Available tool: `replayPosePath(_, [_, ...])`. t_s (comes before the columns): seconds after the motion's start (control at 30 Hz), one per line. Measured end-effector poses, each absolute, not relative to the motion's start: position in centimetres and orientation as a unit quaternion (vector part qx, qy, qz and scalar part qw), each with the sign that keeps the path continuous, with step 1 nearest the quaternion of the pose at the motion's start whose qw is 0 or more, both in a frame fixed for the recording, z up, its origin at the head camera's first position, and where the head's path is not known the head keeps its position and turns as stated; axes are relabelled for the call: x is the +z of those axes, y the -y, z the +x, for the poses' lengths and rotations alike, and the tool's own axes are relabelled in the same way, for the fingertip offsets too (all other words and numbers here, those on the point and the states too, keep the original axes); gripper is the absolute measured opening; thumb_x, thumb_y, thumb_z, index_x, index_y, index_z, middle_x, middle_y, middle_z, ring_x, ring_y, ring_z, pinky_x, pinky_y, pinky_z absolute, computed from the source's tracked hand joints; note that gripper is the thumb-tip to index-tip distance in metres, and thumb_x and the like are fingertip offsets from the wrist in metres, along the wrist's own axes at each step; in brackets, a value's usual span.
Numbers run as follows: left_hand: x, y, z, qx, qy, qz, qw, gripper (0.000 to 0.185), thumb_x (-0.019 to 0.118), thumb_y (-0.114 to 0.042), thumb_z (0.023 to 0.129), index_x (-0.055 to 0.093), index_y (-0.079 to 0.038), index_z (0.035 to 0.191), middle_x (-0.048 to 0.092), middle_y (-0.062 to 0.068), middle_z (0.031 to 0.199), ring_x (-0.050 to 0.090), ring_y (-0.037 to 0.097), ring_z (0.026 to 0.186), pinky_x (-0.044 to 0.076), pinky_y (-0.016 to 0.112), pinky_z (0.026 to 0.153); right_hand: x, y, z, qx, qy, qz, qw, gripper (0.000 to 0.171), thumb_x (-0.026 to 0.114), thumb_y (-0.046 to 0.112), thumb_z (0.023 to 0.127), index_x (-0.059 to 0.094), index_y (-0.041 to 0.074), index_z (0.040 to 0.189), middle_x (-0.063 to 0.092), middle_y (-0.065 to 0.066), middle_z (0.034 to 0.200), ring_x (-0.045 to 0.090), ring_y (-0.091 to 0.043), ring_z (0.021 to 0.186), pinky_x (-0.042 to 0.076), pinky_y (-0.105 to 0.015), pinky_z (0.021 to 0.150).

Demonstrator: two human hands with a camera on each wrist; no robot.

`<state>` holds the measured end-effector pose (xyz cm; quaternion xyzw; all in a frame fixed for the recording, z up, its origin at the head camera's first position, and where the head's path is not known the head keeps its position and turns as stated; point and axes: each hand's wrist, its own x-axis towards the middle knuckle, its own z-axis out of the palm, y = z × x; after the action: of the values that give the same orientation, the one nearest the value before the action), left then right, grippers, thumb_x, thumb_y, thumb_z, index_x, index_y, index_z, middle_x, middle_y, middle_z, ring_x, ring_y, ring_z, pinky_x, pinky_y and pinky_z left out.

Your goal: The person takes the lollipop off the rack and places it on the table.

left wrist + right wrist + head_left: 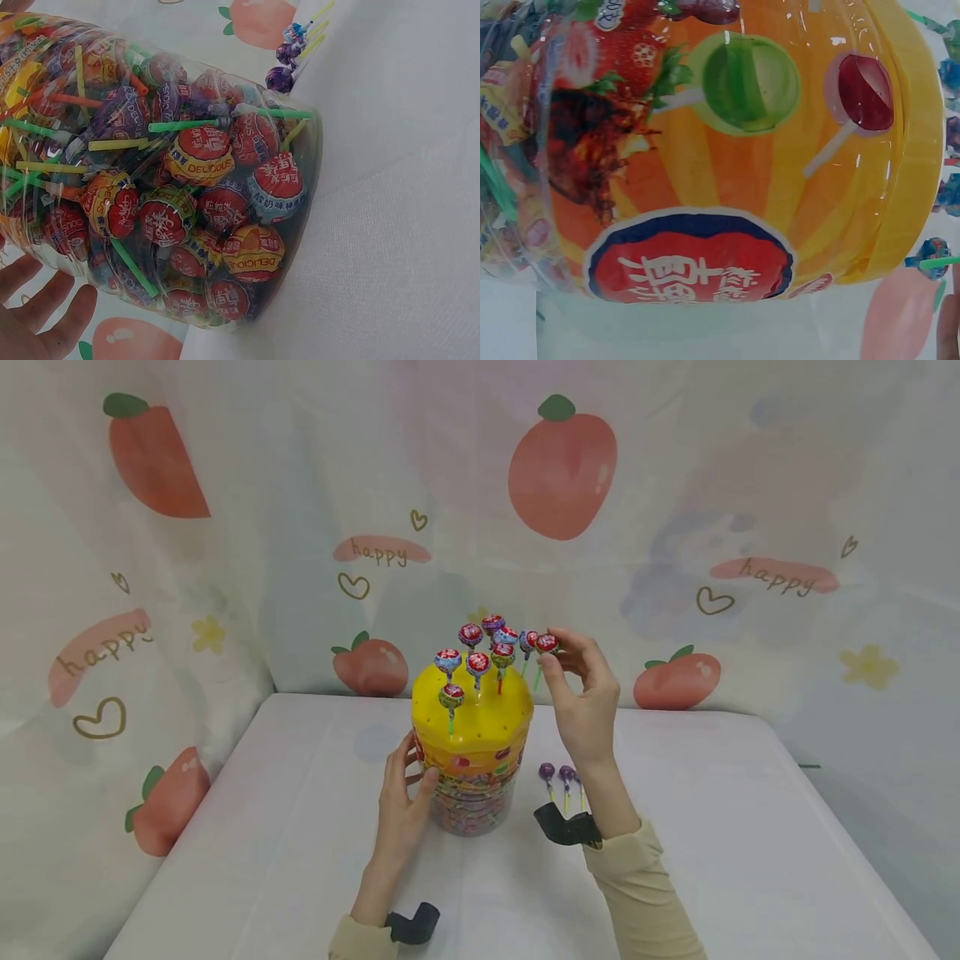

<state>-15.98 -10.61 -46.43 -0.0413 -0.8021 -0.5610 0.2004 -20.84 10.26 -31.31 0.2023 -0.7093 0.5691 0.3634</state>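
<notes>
Centre of the head view: a clear lollipop tub [472, 777] w/ a yellow domed lid [472, 714] stands upright on the white table [712, 827]. Tub is packed w/ wrapped lollipops; the left wrist view shows them pressed against the clear wall [187, 195], mostly red wrappers, green and yellow sticks. The right wrist view is filled by the tub's orange label and the yellow lid edge [919, 150].

Left hand [401, 802], lower centre, rests against the tub's left side, fingers fairly straight and spread on the wall, thumb toward the front. Fingertips [45, 307] show at the lower left of the left wrist view, just beside the tub.

Right hand [581, 693], right of the lid and raised, pinches a red-wrapped lollipop [547, 644] betw. thumb and forefinger; its green stick points down, just beside the lid's right edge. Can't tell if the stick touches the lid.

Approx. eight lollipops [480, 652] stand upright in holes on top of the lid. Three purple lollipops [562, 777] lie on the table right of the tub, near the right wrist. Peach-print cloth [562, 468] hangs behind.
</notes>
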Motion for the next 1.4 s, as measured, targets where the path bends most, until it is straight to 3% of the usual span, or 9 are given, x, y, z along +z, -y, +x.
replayPosePath(0.13, [-46.5,10.6,-16.0,-0.558,0.804,-0.042,0.200,0.062,0.057,-0.031,0.096,0.029,-0.021,0.150,0.044,0.007,0.143,0.048,0.025,0.127,0.050,0.047,0.099,-31.8,-10.6,-20.6,0.574,0.711,0.191,0.359,0.031,0.062,0.005,0.092,0.061,0.002,0.123,0.065,-0.014,0.111,0.060,-0.001,0.089,0.049,-0.017,0.088])
replayPosePath(0.33, [-46.5,10.6,-16.0,-0.558,0.804,-0.043,0.199,0.062,0.057,-0.032,0.096,0.029,-0.022,0.150,0.044,0.007,0.142,0.048,0.025,0.128,0.050,0.048,0.099,-32.9,-11.8,-20.2,0.587,0.705,0.174,0.356,0.031,0.063,0.005,0.091,0.062,0.002,0.121,0.064,0.012,0.106,0.060,-0.003,0.087,0.049,-0.017,0.086])
replayPosePath(0.47, [-46.5,10.5,-16.1,-0.561,0.803,-0.046,0.197,0.062,0.057,-0.031,0.096,0.029,-0.022,0.150,0.044,0.006,0.143,0.047,0.025,0.129,0.049,0.050,0.099,-34.1,-12.8,-19.8,0.591,0.706,0.155,0.357,0.030,0.064,0.004,0.090,0.063,0.002,0.120,0.063,0.017,0.104,0.060,-0.002,0.086,0.048,-0.015,0.085])
replayPosePath(1.13, [-46.6,10.4,-16.1,-0.556,0.804,-0.045,0.204,0.061,0.056,-0.031,0.096,0.029,-0.020,0.150,0.043,0.008,0.143,0.049,0.026,0.126,0.050,0.050,0.098,-40.4,-16.0,-18.9,0.603,0.729,0.046,0.321,0.028,0.066,0.004,0.089,0.064,0.000,0.117,0.062,0.016,0.096,0.059,0.003,0.078,0.048,-0.009,0.078])
replayPosePath(1.4, [-46.5,10.5,-16.0,-0.560,0.802,-0.046,0.205,0.062,0.056,-0.030,0.096,0.029,-0.018,0.150,0.043,0.008,0.143,0.048,0.026,0.128,0.049,0.053,0.098,-39.3,-15.7,-17.6,0.592,0.748,0.013,0.300,0.030,0.065,-0.001,0.087,0.063,-0.007,0.116,0.064,-0.001,0.098,0.058,0.000,0.077,0.047,-0.008,0.075])
